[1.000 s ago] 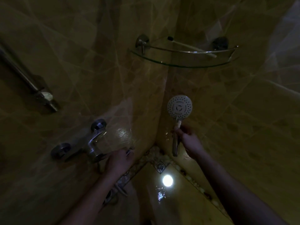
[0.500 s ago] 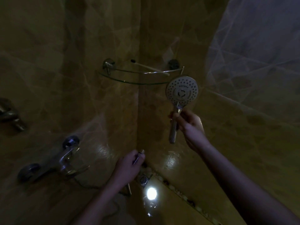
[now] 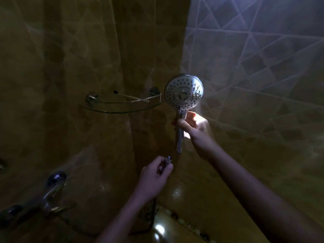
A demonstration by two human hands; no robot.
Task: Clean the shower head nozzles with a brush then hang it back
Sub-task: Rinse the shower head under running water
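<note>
Dim shower corner. Glass corner shelf (image 3: pixel 122 111) fixed across the corner on two chrome brackets, left (image 3: pixel 91 98) and right (image 3: pixel 154 90). Chrome mixer tap (image 3: pixel 48 197) on left wall, lower left, blurred. Amber diamond-pattern tiles (image 3: pixel 61 58); right wall (image 3: pixel 263 58) lit bluish-grey. Pebble border strip (image 3: pixel 184 222) at wall base. Bright glare spots on glossy floor (image 3: pixel 159 229).

Setting: bathroom, shower corner, dim light. Two tiled walls (image 3: pixel 254 67) with a diagonal pattern meet at the far corner. A glass corner shelf (image 3: pixel 122 111) with a chrome rail spans that corner. Chrome mixer tap (image 3: pixel 50 195) on the left wall, near. Handheld shower head (image 3: pixel 184 92), apart from the hose end (image 3: pixel 168 159). Glossy floor (image 3: pixel 177 234), with a pebble strip (image 3: pixel 184 221) along the wall base.
</note>
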